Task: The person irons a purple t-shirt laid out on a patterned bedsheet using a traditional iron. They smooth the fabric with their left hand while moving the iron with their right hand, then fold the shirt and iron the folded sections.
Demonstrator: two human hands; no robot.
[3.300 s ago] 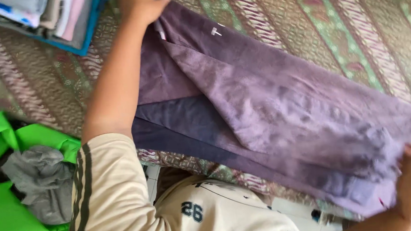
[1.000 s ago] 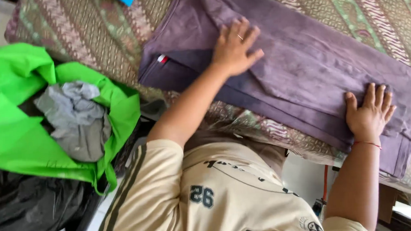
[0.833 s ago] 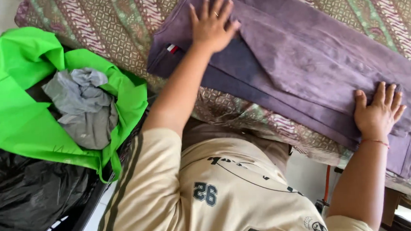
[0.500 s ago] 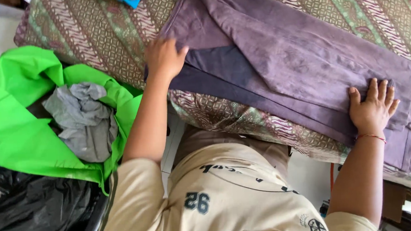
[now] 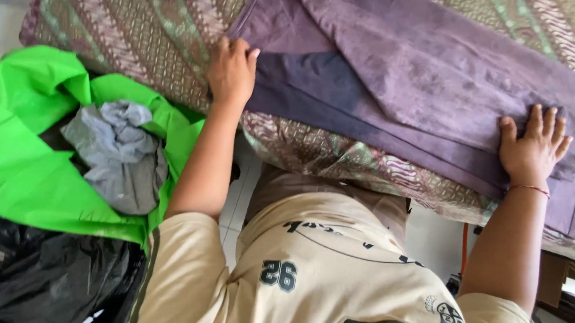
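Note:
A pair of faded purple trousers (image 5: 422,80) lies folded lengthwise on a bed covered with a patterned green and brown cloth (image 5: 127,38). My left hand (image 5: 230,68) grips the waist corner of the trousers at the bed's near edge, fingers curled over the fabric. My right hand (image 5: 531,146) lies flat, fingers spread, pressing down on the trouser legs near the hems.
A bright green bag (image 5: 28,164) holding a crumpled grey garment (image 5: 121,155) sits to the left beside the bed. A black plastic bag (image 5: 42,289) lies below it. White tiled floor (image 5: 237,204) shows between bed and bag.
My left hand slid from the middle of the trousers to the waist corner at the bed's edge and closed on it. My right hand stayed pressed on the legs.

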